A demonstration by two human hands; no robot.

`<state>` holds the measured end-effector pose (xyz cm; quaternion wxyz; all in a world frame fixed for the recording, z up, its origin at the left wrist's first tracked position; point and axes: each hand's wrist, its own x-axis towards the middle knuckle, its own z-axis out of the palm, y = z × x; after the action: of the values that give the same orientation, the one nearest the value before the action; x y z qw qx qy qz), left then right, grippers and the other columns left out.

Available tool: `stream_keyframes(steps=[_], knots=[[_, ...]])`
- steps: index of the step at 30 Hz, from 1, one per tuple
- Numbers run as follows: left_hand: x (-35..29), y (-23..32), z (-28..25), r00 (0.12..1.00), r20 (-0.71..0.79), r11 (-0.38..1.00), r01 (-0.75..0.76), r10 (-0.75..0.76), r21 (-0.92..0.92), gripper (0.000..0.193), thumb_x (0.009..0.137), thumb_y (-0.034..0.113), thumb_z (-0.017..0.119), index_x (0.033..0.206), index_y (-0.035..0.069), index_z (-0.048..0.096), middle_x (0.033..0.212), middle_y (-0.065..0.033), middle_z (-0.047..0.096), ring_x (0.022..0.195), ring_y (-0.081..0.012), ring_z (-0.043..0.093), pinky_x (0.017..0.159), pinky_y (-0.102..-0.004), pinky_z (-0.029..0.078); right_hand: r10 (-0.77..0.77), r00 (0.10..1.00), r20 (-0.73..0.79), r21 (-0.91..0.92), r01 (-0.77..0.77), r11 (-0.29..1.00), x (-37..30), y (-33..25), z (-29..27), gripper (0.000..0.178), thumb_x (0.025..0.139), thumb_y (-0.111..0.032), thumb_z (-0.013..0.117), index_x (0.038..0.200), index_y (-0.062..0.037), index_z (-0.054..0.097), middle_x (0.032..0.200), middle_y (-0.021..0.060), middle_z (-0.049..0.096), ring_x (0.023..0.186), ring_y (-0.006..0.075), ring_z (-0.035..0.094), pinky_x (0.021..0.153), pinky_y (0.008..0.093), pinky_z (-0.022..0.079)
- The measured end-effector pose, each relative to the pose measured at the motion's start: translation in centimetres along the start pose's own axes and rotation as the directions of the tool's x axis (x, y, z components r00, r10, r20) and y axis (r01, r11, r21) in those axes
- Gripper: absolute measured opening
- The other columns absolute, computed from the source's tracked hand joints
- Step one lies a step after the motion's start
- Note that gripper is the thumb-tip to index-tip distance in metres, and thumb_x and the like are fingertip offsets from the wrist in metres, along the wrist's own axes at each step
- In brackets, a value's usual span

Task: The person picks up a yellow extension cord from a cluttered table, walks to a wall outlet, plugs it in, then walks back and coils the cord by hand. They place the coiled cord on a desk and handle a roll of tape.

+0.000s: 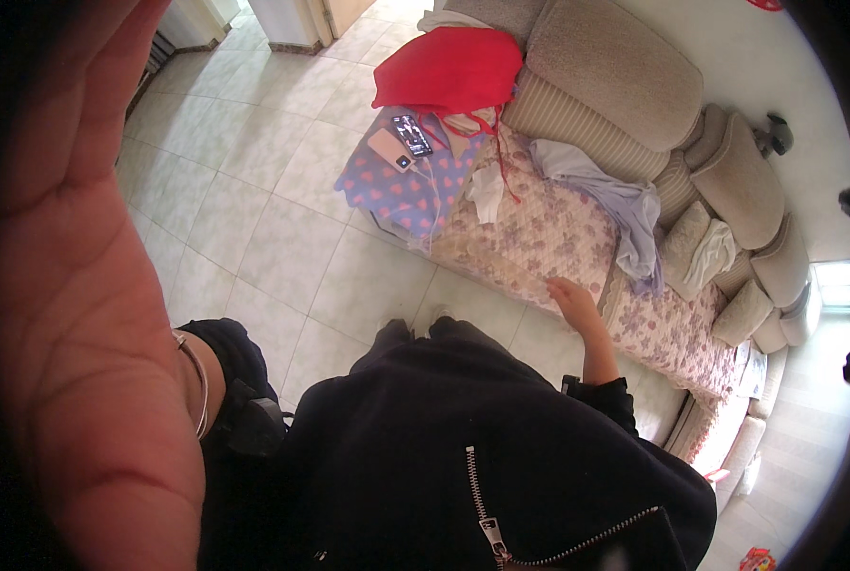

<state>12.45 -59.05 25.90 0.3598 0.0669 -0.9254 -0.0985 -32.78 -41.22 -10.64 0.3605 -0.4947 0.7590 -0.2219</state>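
My left hand is raised very close to the camera, its palm filling the left side of the view. Its fingers stretch upward, partly past the frame's edge, and nothing shows in the palm. Thin bangles circle that wrist. My right hand hangs low beside the front edge of the sofa seat, fingers loosely extended, with nothing visible in it. The flowered quilted cover on the seat is nearest to it. A crumpled lavender cloth and a small white cloth lie on that cover.
At the sofa's far end lie a red cloth bag, a blue cloth with pink hearts, a phone with a lit screen and a pink phone-like device with a white cable. Beige cushions line the back. Pale floor tiles extend left.
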Motion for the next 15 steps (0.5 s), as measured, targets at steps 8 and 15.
stream_keyframes(steps=[8, 15], knots=[[-0.7, 0.3, -0.4, 1.000, -0.009, 1.000, 0.001, -0.001, -0.012, 0.076, 0.084, 0.064, 0.049, 0.124, -0.001, 0.045, 0.115, -0.0233, 0.053, 0.102, -0.0336, 0.055, 0.086, -0.0406, 0.045, 0.009, 1.000, -0.005, 0.008, -0.009, 1.000, -0.8, -0.9, 0.4, 0.030, 0.092, -0.028, 0.056, 0.111, -0.0053, 0.064, 0.093, 0.0130, 0.068, 0.086, 0.0229, 0.065, 0.077, 0.0320, 0.049], [-1.1, 0.6, -0.8, 1.000, -0.008, 1.000, 0.001, -0.001, -0.014, 0.079, 0.083, 0.065, 0.049, 0.127, -0.001, 0.043, 0.118, -0.0244, 0.051, 0.105, -0.0346, 0.054, 0.088, -0.0417, 0.044, -0.017, 1.000, -0.026, -0.020, 0.016, 1.000, -1.5, -1.2, 0.7, 0.029, 0.092, -0.027, 0.056, 0.110, -0.0048, 0.064, 0.096, 0.0130, 0.068, 0.088, 0.0226, 0.066, 0.078, 0.0318, 0.050]])
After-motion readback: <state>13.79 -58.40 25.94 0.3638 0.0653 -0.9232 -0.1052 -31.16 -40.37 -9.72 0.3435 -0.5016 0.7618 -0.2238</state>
